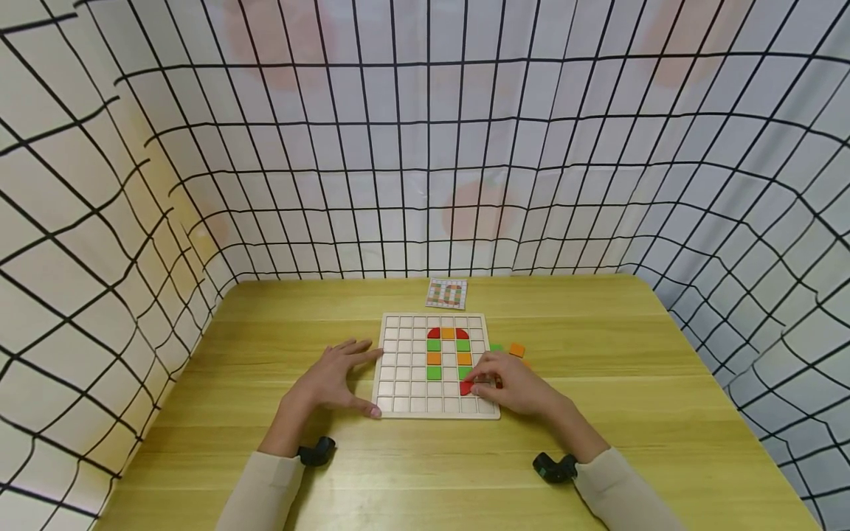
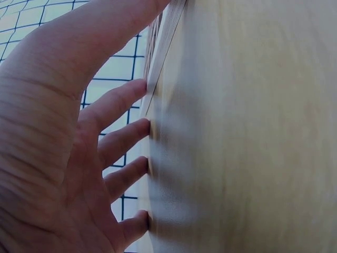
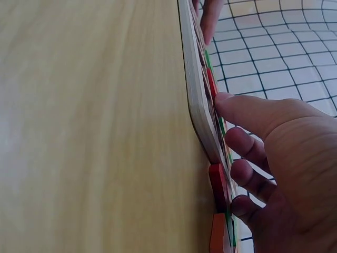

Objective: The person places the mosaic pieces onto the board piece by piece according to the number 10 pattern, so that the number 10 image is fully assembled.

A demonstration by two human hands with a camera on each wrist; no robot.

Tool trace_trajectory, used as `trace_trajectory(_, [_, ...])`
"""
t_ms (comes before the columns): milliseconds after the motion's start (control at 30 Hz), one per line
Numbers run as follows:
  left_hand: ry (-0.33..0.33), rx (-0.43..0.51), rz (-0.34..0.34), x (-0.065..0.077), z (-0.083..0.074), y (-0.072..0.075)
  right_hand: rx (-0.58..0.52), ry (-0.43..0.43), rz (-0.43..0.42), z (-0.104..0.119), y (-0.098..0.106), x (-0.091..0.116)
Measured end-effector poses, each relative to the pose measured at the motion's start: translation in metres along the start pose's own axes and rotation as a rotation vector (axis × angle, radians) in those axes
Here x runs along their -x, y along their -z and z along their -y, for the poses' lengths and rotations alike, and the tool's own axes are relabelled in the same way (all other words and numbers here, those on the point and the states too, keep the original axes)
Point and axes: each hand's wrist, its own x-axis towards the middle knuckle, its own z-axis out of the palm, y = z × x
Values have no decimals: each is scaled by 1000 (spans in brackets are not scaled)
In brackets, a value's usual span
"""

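Two bare hands flank a pale gridded board (image 1: 401, 369) on the tabletop (image 1: 412, 472) in the head view. The right grip (image 1: 508, 382) is nearly closed, thumb and fingertips pinching a small red tile (image 1: 465, 389) at a cell low in the right-hand column of colours, just below a green tile (image 1: 465, 372). The left grip (image 1: 335, 377) is spread wide, pinching nothing, its thumb and a fingertip touching the board's left edge. A printed card (image 1: 447, 293) lies beyond the far edge, and a loose orange tile (image 1: 517, 349) lies off the right side. In the left wrist view that hand's fingers are apart and lightly bent along the board's rim; how firmly they press, I cannot tell. The right wrist view shows the thumb tip against the red tile over the board, with a loose dark red piece (image 3: 218, 184) and an orange piece (image 3: 217, 234) beside the rim. The tiles look light, stiff and smooth, likely painted wood, hardly fragile but easily slipped, so opposite side edges seem the best hold, leaving the underside free. The board seems rigid and light enough to slide; steadying it by the rim makes sense.
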Motion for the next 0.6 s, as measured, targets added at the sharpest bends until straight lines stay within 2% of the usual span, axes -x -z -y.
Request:
trace_trajectory(267, [-3,3,-2,0,0,2,-18,9,-6,0,0,-1])
trace_trajectory(467, [-3,1,-5,0,1,-1,-53,-69,-21,-4,3,2])
trace_trajectory(600, [-6,1,-7,0,1,-1,-40,-97,-69,-11,9,5])
